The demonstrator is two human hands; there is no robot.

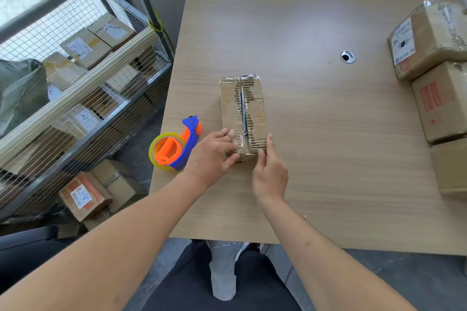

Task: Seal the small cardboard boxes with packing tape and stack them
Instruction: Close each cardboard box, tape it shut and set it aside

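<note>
Your left hand (212, 153) and right hand (269, 170) press flat, fingers spread (no grip), on the glossy-taped, torn corrugated box (242, 113) on the woodgrain table (316, 134).

table (316, 20) bare beyond box (242, 108); tape dispenser (177, 145) left, stacked boxes (434, 78) right

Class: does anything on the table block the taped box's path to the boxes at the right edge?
Nothing visible does. Between the taped cardboard box and the brown boxes lies bare wooden table, with only a flush round grommet.
</note>
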